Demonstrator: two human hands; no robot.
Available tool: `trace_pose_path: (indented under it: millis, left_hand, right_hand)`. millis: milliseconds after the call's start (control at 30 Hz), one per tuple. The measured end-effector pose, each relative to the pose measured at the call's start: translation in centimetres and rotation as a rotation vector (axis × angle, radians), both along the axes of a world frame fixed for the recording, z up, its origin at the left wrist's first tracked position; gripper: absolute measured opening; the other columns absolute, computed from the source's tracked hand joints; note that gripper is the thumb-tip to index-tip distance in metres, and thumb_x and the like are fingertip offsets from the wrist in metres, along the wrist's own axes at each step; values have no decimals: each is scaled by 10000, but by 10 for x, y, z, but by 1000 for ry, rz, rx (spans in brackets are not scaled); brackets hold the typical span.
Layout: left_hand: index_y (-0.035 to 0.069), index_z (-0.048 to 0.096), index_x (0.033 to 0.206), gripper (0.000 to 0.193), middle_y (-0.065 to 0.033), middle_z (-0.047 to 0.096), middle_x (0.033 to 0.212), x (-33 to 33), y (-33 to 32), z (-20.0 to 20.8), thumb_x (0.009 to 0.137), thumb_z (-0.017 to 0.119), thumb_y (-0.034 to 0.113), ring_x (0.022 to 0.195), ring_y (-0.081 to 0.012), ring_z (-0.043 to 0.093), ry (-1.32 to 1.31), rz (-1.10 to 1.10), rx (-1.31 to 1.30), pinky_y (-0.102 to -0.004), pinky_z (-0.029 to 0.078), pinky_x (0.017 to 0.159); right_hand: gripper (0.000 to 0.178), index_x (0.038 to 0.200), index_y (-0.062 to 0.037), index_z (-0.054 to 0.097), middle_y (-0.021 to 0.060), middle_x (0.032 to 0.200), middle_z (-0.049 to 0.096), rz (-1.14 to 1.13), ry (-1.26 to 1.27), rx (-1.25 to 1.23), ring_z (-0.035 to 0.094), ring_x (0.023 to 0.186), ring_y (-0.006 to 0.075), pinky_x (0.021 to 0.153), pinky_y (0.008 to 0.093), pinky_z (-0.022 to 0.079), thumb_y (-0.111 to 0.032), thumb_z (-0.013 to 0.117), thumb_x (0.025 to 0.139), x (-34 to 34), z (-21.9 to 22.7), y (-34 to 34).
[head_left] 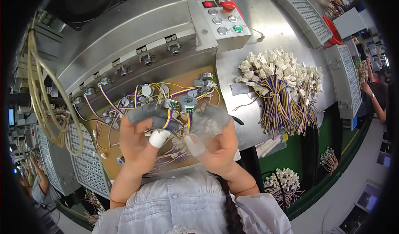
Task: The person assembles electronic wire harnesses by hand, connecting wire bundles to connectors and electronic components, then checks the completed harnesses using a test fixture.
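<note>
My left hand (145,128), with grey covers on its fingers and a white one on the thumb, is closed around the coloured wires (169,118) below a small green connector block (171,104). Just to its right is a small round grey motor (188,102) with a green connector and its own coloured wires (190,122). My right hand (214,132) is beside that motor, its covered fingers smeared by motion, so its grip cannot be made out. Under both hands, more small motors (146,90) and tangled wires lie on a brown board (109,166).
Bundles of white-plugged wires (276,90) lie on the metal table (233,128) at right. A control box (226,20) with buttons and the metal machine (129,30) stand beyond the board. Hoses (43,97) hang at left, near perforated trays (87,157). Other people work at both sides.
</note>
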State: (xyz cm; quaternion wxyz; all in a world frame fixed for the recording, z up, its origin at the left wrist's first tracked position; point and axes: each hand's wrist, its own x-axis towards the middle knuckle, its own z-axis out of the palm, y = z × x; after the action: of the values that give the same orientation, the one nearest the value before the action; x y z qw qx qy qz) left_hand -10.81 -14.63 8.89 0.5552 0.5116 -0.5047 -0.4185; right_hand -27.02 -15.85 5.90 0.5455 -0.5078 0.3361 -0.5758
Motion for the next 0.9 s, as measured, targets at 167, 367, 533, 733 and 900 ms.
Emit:
trace_pose_path:
  millis: [167, 367, 533, 733, 900]
  left_hand:
    - [-10, 315, 1211, 529, -184, 602, 1050, 4, 5, -8, 770, 603, -59, 980, -234, 581, -18, -68, -101, -364, 443, 877]
    - [-15, 297, 1211, 524, -196, 605, 1039, 8, 4, -16, 779, 587, -79, 973, -243, 587, -32, -150, -164, -380, 442, 880]
    - [-14, 279, 1212, 529, -188, 616, 1019, 8, 5, -16, 789, 592, -67, 940, -236, 602, -84, -169, -184, -378, 446, 878]
    - [-15, 482, 1139, 433, -169, 622, 990, 2, -12, -3, 732, 630, -17, 868, -274, 616, -575, -95, -248, -362, 460, 829]
    - [41, 633, 1026, 418, -110, 600, 860, 15, -4, 20, 609, 644, 31, 688, -273, 562, -1034, 0, -402, -367, 420, 595]
  right_hand:
    - [582, 1271, 27, 302, 190, 1160, 525, 108, -54, 51, 553, 1082, 259, 863, 340, 491, 131, 570, 765, -3, 1, -1]
    - [568, 1265, 23, 307, 196, 1171, 521, 131, -77, 50, 554, 1077, 257, 843, 358, 510, 112, 575, 772, -2, 1, -3]
    - [552, 1265, 11, 310, 190, 1172, 529, 86, -16, 1, 560, 1064, 260, 857, 370, 502, 71, 581, 789, 0, 4, -5]
    - [409, 1153, 48, 449, 161, 990, 587, 31, 390, -187, 623, 832, 246, 700, 322, 500, -56, 633, 803, -6, 8, -18]
    - [221, 967, -21, 497, 171, 672, 557, -328, 932, -523, 546, 537, 370, 476, 444, 415, -103, 604, 792, -37, 22, -80]
